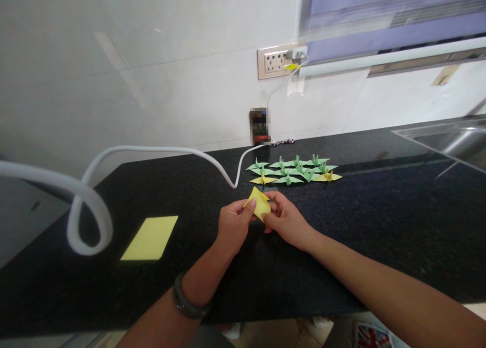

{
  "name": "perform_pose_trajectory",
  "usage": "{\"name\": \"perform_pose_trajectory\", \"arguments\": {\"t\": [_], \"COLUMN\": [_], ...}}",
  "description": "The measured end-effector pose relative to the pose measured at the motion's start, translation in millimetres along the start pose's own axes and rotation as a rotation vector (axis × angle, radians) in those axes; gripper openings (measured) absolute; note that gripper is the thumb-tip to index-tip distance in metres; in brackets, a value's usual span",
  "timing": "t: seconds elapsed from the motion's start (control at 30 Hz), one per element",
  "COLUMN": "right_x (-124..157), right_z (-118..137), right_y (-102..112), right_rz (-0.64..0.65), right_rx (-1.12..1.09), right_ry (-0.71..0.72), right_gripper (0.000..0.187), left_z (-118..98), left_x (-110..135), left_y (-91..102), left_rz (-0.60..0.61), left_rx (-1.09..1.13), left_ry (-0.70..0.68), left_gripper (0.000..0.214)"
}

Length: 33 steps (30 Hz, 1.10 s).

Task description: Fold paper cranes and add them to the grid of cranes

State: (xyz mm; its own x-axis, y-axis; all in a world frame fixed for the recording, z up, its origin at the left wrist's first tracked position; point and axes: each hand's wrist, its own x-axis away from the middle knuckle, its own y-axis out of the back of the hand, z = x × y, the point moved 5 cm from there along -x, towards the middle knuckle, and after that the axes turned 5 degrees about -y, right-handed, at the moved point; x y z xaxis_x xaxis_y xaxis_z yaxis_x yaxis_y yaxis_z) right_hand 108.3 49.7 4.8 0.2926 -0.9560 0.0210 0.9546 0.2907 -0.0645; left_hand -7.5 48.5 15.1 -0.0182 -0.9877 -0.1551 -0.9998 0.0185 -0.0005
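Between both hands, above the dark countertop, is a piece of folded yellow paper (259, 205). My left hand (236, 225) pinches its left side, the thumb lying on top. On the right side, the thumb and fingers of my right hand (287, 220) close on the lower corner and edge. Just beyond the hands stand several green paper cranes (288, 179) in rows. Two yellow cranes are among them, a yellow paper crane (263, 179) at the front left and another yellow crane (328, 176) at the front right. A yellow paper sheet (151, 238) lies flat to the left.
A white cable (170, 149) loops across the left side and over the counter (379, 226). Against the wall leans a phone-like object, blurred out (259, 126). A socket panel (273, 62) with a plugged-in charger (298, 52) is above it. The metal sink (455, 138) is at far right.
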Motion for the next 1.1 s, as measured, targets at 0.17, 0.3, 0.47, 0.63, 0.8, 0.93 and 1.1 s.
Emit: {"name": "perform_pose_trajectory", "arguments": {"t": [0.17,0.3,0.47,0.63,0.8,0.93,1.1], "right_x": [4.1,7.1,3.6,3.1,2.3,0.9,-2.1], "right_z": [-0.5,1.4,12.5,17.5,13.3,12.2,4.0], "right_y": [-6.2,-6.6,13.8,23.4,22.6,21.2,18.2], "right_rz": [0.069,0.151,-0.031,-0.198,-0.262,-0.306,-0.3], "right_rx": [-0.121,-0.225,-0.105,0.302,0.528,0.56,0.435], "right_ry": [-0.108,-0.187,-0.079,0.069,0.129,0.168,0.078], "right_gripper": [0.035,0.04,0.019,0.021,0.02,0.02,0.016], "left_z": [-0.3,0.1,1.4,-6.5,-20.0,-20.2,-18.6], "left_x": [-0.3,-1.8,-3.3,-0.7,5.8,8.8,7.5], "left_y": [2.3,4.7,6.9,4.8,-1.4,-6.4,-5.1], "left_rz": [-0.022,-0.064,-0.113,-0.09,-0.006,0.071,0.068], "left_rx": [-0.045,-0.055,-0.079,-0.228,-0.479,-0.61,-0.679], "left_ry": [-0.034,-0.043,-0.011,-0.019,-0.163,-0.234,-0.251], "left_gripper": [0.029,0.03,0.034,0.037,0.032,0.032,0.033]}}
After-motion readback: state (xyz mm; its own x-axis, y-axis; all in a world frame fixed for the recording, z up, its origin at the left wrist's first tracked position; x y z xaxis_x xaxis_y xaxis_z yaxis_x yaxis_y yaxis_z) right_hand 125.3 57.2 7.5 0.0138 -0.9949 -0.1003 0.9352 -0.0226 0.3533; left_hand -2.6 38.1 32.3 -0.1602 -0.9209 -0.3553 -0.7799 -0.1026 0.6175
